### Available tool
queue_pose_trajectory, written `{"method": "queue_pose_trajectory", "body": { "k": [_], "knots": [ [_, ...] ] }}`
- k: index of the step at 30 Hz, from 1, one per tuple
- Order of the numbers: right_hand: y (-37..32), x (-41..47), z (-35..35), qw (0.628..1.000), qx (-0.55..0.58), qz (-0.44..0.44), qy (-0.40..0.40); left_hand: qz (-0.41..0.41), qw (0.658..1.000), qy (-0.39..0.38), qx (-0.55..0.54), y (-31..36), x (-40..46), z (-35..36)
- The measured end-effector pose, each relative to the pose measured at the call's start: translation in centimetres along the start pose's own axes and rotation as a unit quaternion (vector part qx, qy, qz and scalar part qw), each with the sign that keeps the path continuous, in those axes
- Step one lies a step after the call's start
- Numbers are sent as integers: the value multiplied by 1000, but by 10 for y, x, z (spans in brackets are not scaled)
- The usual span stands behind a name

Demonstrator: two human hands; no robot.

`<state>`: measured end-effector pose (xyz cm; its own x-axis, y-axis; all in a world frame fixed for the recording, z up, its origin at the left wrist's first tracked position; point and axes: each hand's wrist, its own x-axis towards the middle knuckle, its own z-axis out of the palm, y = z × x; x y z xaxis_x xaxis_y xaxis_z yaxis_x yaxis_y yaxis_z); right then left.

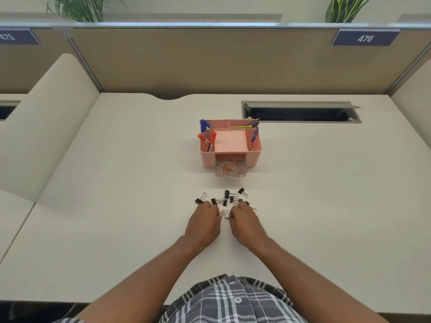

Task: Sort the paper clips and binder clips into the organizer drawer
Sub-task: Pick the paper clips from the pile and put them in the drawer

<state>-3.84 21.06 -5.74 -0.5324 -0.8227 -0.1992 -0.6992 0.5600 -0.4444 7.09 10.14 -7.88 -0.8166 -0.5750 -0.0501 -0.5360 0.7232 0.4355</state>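
**Inspector:** Count, please.

**Assistant:** One pink organizer (230,145) mid-bench. Its clear drawer (230,168) is pulled out toward the person and holds a heap of paper clips (229,166), silver and red, too tangled to count. About nine black binder clips (225,198) lie loose on the bench (116,206), between drawer and hands. A few loose clips (224,213) sit between the two hands; I make out one red and perhaps two silver.

**Inspector:** Hands?

**Assistant:** Left hand (205,223) and right hand (246,223) are both knuckles-up, fingers curled down onto the bench, side by side and close. Each grip is pressed together at the loose clips. Whether either has one pinched, I cannot tell.

**Inspector:** Edges and room?

**Assistant:** Bare bench lies to both sides of the hands and the organizer. The near edge runs just ahead of the plaid shirt (233,299). A partition (186,61) closes the far edge.

**Inspector:** Obstructions?

**Assistant:** The binder clips lie in the direct line from hands to drawer. One binder clip touches the left knuckles, another the right. Behind and right of the organizer is an open cable slot (300,113). Pens (206,134) lean out of the organizer's upper compartments, above the drawer.
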Motion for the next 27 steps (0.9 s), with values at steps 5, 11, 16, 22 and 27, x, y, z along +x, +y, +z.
{"method": "queue_pose_trajectory", "body": {
  "k": [5,11,16,22,27],
  "knots": [
    [5,-1,-7,999,35,6,-9,19,999,24,12,-1,-4,-1],
    [8,2,-18,995,89,35,-1,-48,996,20,-66,5,-1,-10],
    [8,6,-33,975,198,93,24,-84,987,23,-133,7,-1,-19],
    [-2,21,-70,946,297,110,72,-130,955,30,-266,18,11,-40],
    [-11,40,-97,928,341,104,113,-139,935,50,-321,26,31,-62]
  ]
}}
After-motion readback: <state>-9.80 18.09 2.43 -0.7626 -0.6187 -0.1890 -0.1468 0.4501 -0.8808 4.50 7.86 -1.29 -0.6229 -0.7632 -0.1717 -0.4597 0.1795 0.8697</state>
